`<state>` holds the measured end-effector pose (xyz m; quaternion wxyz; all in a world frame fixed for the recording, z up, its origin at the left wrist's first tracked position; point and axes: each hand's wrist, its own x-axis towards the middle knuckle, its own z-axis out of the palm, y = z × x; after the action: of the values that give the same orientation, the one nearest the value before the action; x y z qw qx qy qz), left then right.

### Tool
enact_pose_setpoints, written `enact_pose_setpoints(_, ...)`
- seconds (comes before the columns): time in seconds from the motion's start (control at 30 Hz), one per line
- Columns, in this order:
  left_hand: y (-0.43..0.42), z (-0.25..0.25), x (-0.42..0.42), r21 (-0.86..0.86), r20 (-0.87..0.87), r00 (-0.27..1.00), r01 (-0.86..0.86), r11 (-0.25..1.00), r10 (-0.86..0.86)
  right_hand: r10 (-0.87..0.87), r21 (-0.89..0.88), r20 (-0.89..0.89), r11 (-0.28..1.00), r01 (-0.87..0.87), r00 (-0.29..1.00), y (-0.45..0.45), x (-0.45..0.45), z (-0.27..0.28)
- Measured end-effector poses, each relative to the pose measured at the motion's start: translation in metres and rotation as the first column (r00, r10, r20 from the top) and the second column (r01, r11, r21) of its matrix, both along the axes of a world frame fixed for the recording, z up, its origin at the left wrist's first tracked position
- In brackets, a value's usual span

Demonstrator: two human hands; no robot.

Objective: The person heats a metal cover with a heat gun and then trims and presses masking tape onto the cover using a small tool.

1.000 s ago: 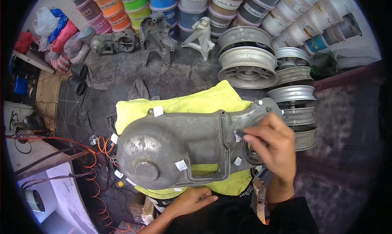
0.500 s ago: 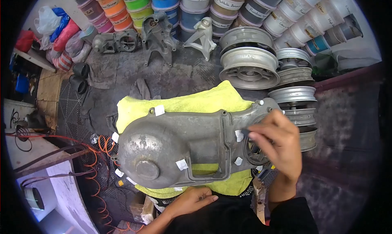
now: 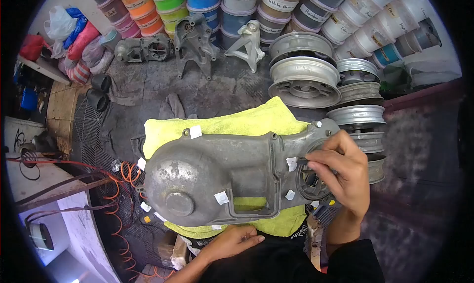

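A large grey metal engine cover (image 3: 197,169) lies across a yellow-green towel (image 3: 222,122) in front of me. White tape pieces stick to it, among them one tape piece (image 3: 292,164) beside the round opening at its right end. My right hand (image 3: 343,167) is over that opening, thumb and fingertips pinching a small dark strip (image 3: 302,161) whose tip is at the tape's right edge. The strip's exact kind is unclear. My left hand (image 3: 237,243) rests by the cover's lower edge, thumb stretched out, fingers loosely curled, holding nothing visible.
Behind the towel stand grey metal brackets (image 3: 195,46) and a silver bracket (image 3: 248,46). Metal wheel rims (image 3: 303,80) are stacked at the right. Labelled tubs (image 3: 242,11) line the back. An orange coiled hose (image 3: 118,228) hangs at the left, near a white surface (image 3: 74,223).
The dark strip has turned flatter and sits close to the tape's right edge. My right hand has shifted slightly with it. The left hand stays put; the whole view has moved slightly.
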<state>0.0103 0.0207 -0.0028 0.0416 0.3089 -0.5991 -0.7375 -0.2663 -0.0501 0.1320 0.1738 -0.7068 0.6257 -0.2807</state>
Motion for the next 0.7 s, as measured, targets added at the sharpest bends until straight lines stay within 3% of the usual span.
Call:
enact_pose_setpoints(0.17,-0.004,-0.001,-0.001,-0.013,0.016,0.999,0.03,0.999,-0.03,0.229,-0.001,-0.02,0.973,-0.229,0.973,-0.01,-0.006,-0.025)
enact_pose_setpoints(0.47,0.0,0.002,-0.001,-0.017,0.006,1.0,-0.01,1.0,0.01,0.275,-0.064,-0.06,0.958,-0.279,0.959,-0.011,-0.024,-0.015)
enact_pose_setpoints(0.7,0.002,-0.002,-0.002,-0.019,-0.006,1.0,-0.03,0.999,0.03,0.321,-0.105,0.023,0.942,-0.317,0.947,-0.011,-0.039,-0.008)
